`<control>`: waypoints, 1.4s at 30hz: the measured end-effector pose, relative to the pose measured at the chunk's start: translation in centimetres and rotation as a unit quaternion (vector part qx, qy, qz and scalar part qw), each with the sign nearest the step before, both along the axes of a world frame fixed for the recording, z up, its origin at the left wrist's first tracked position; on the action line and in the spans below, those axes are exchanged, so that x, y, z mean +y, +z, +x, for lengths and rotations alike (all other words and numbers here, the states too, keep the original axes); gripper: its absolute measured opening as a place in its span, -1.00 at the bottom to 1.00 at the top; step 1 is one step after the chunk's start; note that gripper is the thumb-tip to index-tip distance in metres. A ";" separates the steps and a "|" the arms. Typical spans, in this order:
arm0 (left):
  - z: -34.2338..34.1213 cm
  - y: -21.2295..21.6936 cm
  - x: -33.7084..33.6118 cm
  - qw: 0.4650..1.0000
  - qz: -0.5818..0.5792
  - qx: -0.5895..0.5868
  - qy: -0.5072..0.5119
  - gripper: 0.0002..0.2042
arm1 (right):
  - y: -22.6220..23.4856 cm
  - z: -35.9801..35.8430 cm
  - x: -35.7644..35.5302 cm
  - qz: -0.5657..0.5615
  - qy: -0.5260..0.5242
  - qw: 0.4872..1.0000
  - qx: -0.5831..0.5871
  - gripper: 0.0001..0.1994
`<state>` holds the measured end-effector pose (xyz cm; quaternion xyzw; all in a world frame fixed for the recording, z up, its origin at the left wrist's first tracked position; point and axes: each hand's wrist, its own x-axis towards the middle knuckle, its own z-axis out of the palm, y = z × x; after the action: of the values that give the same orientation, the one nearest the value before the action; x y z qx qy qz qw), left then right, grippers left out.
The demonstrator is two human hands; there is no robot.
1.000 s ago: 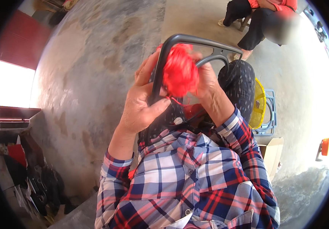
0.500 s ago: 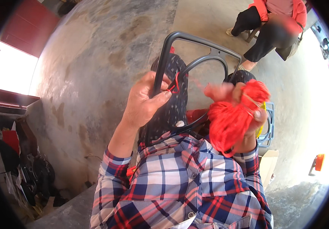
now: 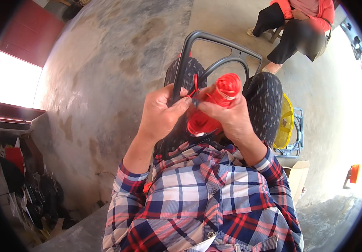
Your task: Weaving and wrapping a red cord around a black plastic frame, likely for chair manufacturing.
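Note:
A dark grey metal frame with rounded corners and a curved inner bar stands tilted over my lap. My left hand is closed round its left side bar, thumb and fingertips pinching a thin red cord looped about the inner bar. Close beside it, my right hand grips a bundle of red cord, tied round its middle with a thin pale band. Part of the bundle hangs below my right fingers, partly blurred. My two thumbs nearly meet at the inner bar.
To the right on the concrete floor lie a yellow mesh item and a blue-grey frame. A cardboard box is nearer. Another person sits at the far right. Clutter lies at lower left.
My right hand has swung left with the cord bundle, from the right side to beside my left hand. The bundle has turned more upright. My left hand keeps its hold.

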<state>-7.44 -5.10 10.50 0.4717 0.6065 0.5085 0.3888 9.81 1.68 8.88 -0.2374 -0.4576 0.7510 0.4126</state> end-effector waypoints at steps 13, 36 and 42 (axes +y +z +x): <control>0.4 0.4 -0.3 1.000 0.019 0.007 0.017 -0.92 | -1.1 -2.0 0.3 0.116 -0.090 0.989 -0.033 -0.79; -0.8 -1.1 -0.3 0.992 0.081 -0.095 -0.006 -0.71 | 1.3 4.7 2.0 0.075 0.016 0.979 0.191 -0.70; -1.1 -1.3 -0.3 0.987 0.090 -0.131 -0.015 -0.87 | 1.7 5.3 2.2 -0.009 0.076 0.946 0.315 -0.77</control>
<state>-8.51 -5.36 9.17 0.4431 0.4946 0.6126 0.4287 15.14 3.92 10.56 0.0433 -0.3139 0.8206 0.4756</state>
